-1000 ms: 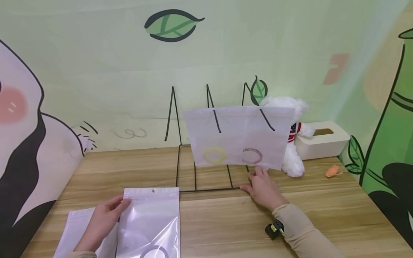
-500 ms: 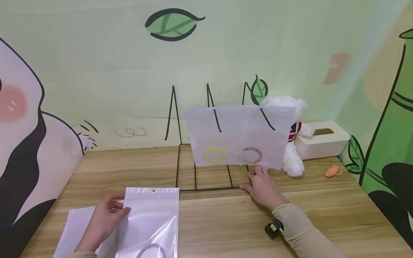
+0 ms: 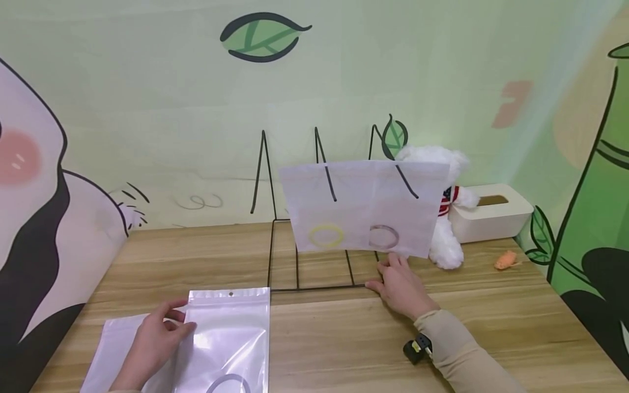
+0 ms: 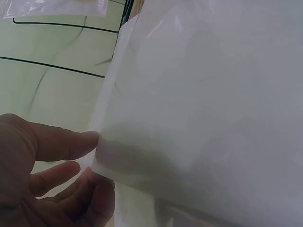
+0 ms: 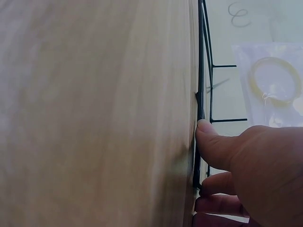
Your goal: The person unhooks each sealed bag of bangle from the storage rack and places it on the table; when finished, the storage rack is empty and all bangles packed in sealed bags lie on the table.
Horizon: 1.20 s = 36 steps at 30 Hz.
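Observation:
My left hand [image 3: 159,335] pinches the left edge of a white zip-lock bag [image 3: 226,333] with a hang hole in its top strip. A grey ring shows through the bag near the lower frame edge. In the left wrist view the bag [image 4: 203,94] fills much of the picture, with the thumb on its near side. My right hand [image 3: 403,284] holds the front right corner of a black wire display rack [image 3: 314,289], thumb against the wire [image 5: 199,151]. Two similar bags hang on its hooks, one with a yellow ring [image 3: 326,236], one with a brownish ring [image 3: 385,236].
More white bags [image 3: 115,344] lie on the table under and beside my left forearm. A white plush bear [image 3: 447,240] sits right behind the rack, beside a white tissue box [image 3: 491,218]. A small orange object [image 3: 505,261] lies at right. The rack's left hook [image 3: 259,172] carries nothing.
My left hand and its bag have dropped slightly and shifted a little left; the bag's sheen has changed. The right hand stays on the rack's corner.

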Available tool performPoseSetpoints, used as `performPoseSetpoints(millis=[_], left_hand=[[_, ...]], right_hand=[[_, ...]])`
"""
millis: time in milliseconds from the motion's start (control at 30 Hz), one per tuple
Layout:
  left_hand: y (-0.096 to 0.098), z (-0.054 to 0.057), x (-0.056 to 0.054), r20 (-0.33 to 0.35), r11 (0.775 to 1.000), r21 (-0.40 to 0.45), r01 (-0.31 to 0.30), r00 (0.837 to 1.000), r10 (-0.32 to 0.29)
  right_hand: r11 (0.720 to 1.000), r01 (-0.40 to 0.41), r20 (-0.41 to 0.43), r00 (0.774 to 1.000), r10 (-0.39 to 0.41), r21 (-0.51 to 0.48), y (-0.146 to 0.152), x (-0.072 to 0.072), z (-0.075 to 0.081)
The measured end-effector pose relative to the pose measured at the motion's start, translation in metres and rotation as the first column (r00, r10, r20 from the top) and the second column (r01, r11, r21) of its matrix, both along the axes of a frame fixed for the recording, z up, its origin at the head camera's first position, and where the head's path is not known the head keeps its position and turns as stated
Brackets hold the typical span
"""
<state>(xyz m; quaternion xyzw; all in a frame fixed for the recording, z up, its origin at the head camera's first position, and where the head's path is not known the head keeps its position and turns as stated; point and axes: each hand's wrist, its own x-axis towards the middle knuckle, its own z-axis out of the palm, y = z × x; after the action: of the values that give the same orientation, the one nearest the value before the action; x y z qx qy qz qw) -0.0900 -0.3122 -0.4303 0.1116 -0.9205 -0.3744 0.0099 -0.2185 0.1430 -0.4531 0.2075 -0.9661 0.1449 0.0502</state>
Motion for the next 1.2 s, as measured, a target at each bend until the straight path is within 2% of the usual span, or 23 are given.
performPoseSetpoints(millis=[133,367,600,800,1067,1200], left_hand=[[-0.0011,-0.0024,0.0003,0.017,1.0,0.005,0.002,1.0,-0.003],[-0.0004,-0.0049,0.0011,0.002,1.0,-0.02,0.007,1.0,-0.007],[0.0006,-0.0042,0.0011,0.038,0.989,-0.122,0.078,0.997,-0.074],[0.0018,-0.0041,-0.0001,0.092,0.98,-0.159,0.117,0.99,-0.103],[0.0032,-0.0049,0.0003,0.085,0.98,-0.15,0.133,0.989,-0.122],[0.0041,-0.0056,0.0006,0.069,0.974,-0.174,0.148,0.988,-0.138]], right_hand=[[1.0,0.003,0.005,1.0,-0.003,-0.004,-0.0001,0.0,-0.0002],[1.0,0.004,0.006,1.0,-0.004,-0.003,0.0003,0.0006,-0.0006],[1.0,-0.003,-0.007,1.0,0.003,0.0,0.0005,0.0003,-0.0016],[1.0,-0.006,-0.014,1.0,0.006,0.002,0.0002,0.0002,-0.0015],[1.0,-0.002,-0.012,1.0,0.002,-0.002,0.0005,0.0,-0.0015],[1.0,-0.003,-0.013,1.0,0.003,-0.001,0.0007,0.0002,-0.0017]])
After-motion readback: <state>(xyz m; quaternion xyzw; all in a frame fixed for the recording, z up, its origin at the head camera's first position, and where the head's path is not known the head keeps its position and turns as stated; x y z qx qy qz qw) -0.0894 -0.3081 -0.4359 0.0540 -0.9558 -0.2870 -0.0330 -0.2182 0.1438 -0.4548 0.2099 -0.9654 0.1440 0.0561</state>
